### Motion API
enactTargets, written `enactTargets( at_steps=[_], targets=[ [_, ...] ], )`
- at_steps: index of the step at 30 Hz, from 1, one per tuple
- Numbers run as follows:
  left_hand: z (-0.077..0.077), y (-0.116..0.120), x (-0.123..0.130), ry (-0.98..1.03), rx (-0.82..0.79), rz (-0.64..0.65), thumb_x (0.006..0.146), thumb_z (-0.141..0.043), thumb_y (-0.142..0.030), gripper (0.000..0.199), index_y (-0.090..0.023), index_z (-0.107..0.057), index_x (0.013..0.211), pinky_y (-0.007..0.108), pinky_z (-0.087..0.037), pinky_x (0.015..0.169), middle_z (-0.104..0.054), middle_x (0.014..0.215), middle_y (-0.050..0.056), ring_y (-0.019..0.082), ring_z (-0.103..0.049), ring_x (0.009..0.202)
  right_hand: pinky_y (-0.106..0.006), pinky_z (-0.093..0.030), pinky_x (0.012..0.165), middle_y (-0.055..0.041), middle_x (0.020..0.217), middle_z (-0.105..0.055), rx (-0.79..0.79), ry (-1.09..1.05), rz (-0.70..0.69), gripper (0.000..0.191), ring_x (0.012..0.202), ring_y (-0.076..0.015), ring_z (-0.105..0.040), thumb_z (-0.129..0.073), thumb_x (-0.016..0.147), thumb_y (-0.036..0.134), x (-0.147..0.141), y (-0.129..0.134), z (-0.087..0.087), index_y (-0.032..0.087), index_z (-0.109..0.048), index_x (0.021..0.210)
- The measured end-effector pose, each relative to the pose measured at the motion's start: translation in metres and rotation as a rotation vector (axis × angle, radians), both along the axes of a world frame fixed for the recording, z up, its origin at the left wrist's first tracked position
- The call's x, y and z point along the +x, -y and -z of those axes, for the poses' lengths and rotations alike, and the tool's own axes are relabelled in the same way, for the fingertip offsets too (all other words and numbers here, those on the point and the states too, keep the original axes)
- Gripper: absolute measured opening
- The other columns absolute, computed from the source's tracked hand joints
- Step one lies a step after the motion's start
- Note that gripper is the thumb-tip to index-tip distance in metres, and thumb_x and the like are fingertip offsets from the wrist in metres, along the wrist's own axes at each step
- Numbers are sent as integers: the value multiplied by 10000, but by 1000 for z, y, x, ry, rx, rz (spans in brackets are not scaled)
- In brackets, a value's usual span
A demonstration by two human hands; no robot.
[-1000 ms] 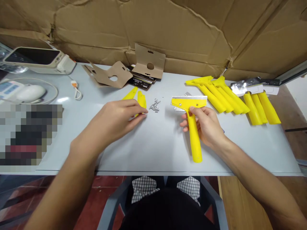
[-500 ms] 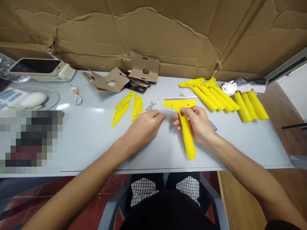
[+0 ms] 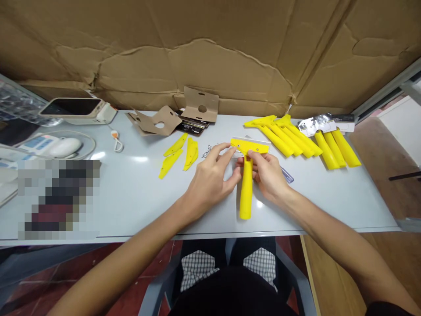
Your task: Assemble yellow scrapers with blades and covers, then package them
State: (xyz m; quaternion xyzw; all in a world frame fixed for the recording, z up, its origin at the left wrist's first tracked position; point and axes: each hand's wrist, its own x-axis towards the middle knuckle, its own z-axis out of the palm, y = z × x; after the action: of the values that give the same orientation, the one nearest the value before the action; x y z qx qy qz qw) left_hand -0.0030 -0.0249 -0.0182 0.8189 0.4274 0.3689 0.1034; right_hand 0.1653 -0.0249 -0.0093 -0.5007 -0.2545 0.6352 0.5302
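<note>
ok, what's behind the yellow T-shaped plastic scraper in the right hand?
Behind that scraper: curled fingertips of the right hand, and part of a flat silvery piece below the head's left half. The remainder is covered.

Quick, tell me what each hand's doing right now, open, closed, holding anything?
Left hand: partly open, a fingertip at the head of the scraper; whether it touches can't be told.
Right hand: closed, holding the scraper near its neck.
</note>
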Motion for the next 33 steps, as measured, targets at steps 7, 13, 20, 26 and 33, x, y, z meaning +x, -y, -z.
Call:
enactTargets(
  at_steps=[7,13,20,26,33],
  targets=[
    [3,7,14,-13,-105,-2,911,-772,-425,748,-130,-504,1544,572,-568,1085,-522,1605,276,412,-628,1376,-287,-586,672,-40,852,-760,80,32,-26,209,765,-184,-716,-778,782,313,-1,5,1,164,-738,924],
    [5,9,16,-128,-215,34,903,-684,-209,880,-129,-291,1686,460,-626,835,-758,1265,205,342,-765,1063,-282,-585,628,-49,904,-774,98,92,-29,196,733,-172,-696,-753,798,299,-1,6,0,165,-747,940],
    [4,2,15,-60,-133,31,961,-648,-213,652,-164,-497,1594,434,-605,828,-784,1191,166,295,-749,993,-295,-605,775,-46,1006,-802,192,202,-37,185,897,-198,-744,-737,848,311,2,5,11,200,-761,994],
    [-2,-8,7,212,-477,13,883,-721,-269,634,-211,-616,1505,355,-571,565,-775,1077,91,161,-646,586,-297,-605,695,-44,883,-796,225,257,-180,271,785,-186,-735,-802,863,457,5,6,1,205,-762,954],
    [-19,-14,-7,662,-1056,227,893,-715,-283,214,-206,-693,1092,271,-413,413,-557,545,-53,125,-497,421,-288,-635,639,-109,1082,-805,334,257,-482,523,867,-206,-785,-674,935,699,25,2,-28,199,-825,967]
  ],
)
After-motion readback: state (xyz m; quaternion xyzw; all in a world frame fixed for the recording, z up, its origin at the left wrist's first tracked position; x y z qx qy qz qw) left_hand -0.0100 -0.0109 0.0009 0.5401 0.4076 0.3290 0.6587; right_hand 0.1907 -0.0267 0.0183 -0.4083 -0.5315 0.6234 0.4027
